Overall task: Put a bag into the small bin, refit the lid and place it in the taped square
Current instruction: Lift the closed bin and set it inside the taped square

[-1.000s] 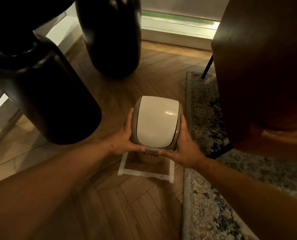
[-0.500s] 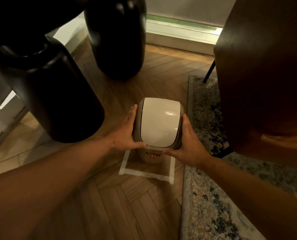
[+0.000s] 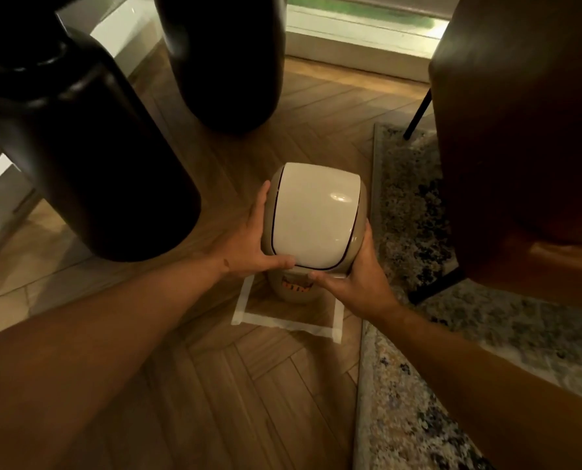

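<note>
Small bin [image 3: 294, 288] sits between both hands with its lid [image 3: 313, 215] on, cream flap up, tan rim around it. Left hand [image 3: 249, 247] grips the lid's left side, fingers up along the rim, thumb across the near edge. Right hand [image 3: 357, 278] clasps the right side, thumb on the near rim, fingers hidden behind the lid. Bin body shows below the thumbs, orange print on it, unreadable. It is over the far part of the taped square [image 3: 286, 322] on the wood floor [image 3: 215, 385]; can't tell if the base touches down. Patterned rug [image 3: 418, 401] just right of the right hand. Two big black vases [image 3: 89, 147] left of and beyond the left hand. Brown chair [image 3: 520, 130] beyond the right hand.
</note>
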Demonstrator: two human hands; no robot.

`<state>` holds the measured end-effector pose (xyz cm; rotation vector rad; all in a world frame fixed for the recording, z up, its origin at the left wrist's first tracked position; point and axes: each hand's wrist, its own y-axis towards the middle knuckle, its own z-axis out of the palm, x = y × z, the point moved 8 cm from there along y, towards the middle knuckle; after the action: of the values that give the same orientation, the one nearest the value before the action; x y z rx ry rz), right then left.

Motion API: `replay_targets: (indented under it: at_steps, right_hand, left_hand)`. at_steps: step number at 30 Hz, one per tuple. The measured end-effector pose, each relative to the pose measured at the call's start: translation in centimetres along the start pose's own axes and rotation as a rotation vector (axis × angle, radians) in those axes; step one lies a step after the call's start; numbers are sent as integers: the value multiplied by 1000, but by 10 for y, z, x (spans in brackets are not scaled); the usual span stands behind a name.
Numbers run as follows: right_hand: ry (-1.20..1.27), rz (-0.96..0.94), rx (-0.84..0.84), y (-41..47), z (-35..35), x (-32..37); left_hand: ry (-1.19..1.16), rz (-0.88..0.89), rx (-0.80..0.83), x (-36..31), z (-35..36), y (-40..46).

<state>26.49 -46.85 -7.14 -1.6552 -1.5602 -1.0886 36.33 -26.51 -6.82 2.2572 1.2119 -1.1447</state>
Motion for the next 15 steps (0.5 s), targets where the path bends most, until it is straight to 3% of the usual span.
replay_targets:
  at_steps: [6,15]
  right_hand:
    - [-12,27,-16,-3,0,0]
    - [-40,47,-41,-5,-2,4]
  left_hand:
    - [166,11,1,3,-4,1]
    - [-82,22,-99,18,13,-15]
